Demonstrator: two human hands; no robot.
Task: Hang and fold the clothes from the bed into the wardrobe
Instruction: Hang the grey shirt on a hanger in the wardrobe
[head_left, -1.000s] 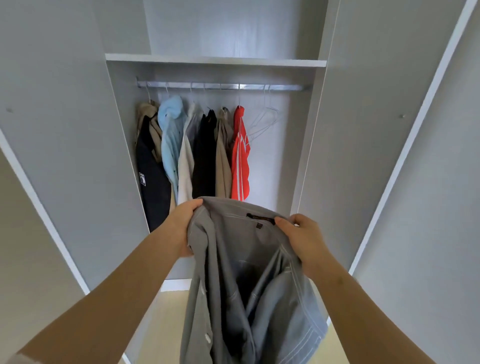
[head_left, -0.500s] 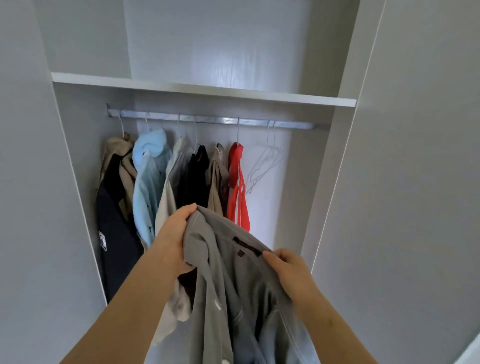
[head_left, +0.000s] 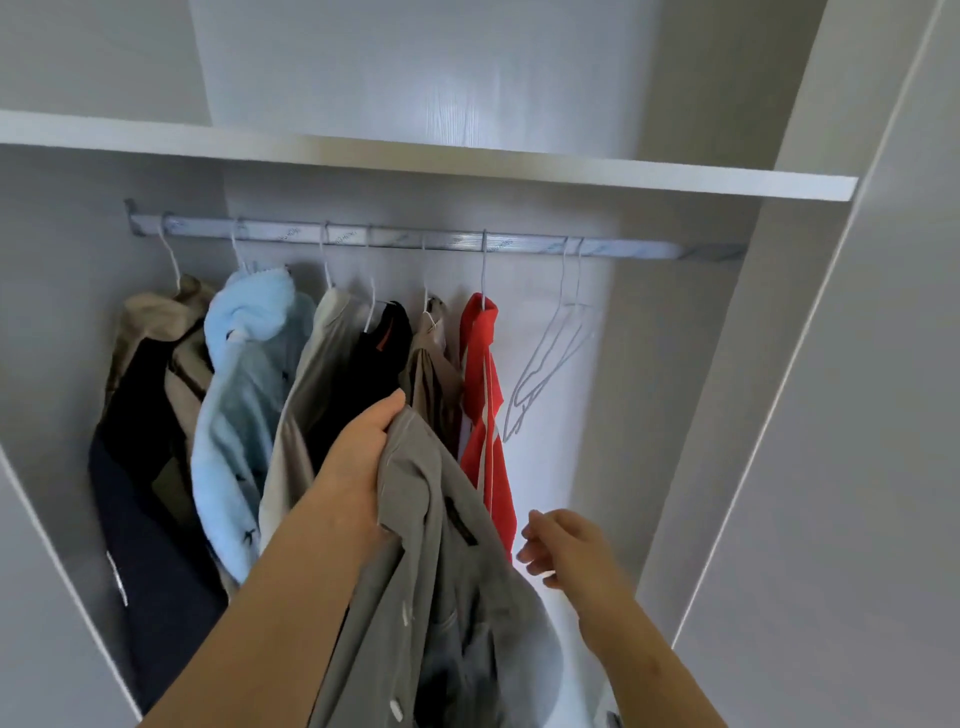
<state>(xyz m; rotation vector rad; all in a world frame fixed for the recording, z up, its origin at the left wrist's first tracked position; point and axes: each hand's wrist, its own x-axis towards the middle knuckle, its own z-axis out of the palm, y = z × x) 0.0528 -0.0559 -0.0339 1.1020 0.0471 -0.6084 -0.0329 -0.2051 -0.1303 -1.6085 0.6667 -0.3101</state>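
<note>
Nearest to you, your left hand (head_left: 363, 457) grips the grey shirt (head_left: 447, 571) at the top of its collar, fingers curled into the cloth, and the shirt hangs down from that one grip with its button placket towards you and a dark label showing inside the neck. Your right hand (head_left: 566, 545) is just beside the shirt's right edge but apart from it, its fingers loosely bent and holding nothing. Both arms reach into the open wardrobe (head_left: 727, 389). Right behind the shirt hangs a red garment (head_left: 485, 395) with pale stripes, and the shirt's collar overlaps its lower part in this view. To its left in turn come a tan shirt (head_left: 431, 374), a black garment (head_left: 374, 374), a cream garment (head_left: 311, 395), a pale blue fleece (head_left: 244, 395), and at the far left a navy garment (head_left: 145, 493) under a beige one. To the right of the red garment two bare hangers (head_left: 550, 364) hang close together, tilted. Everything hangs from the metal rail (head_left: 415, 241) across the back, under a white shelf (head_left: 467, 166). The open door (head_left: 857, 467) stands on your right.
</note>
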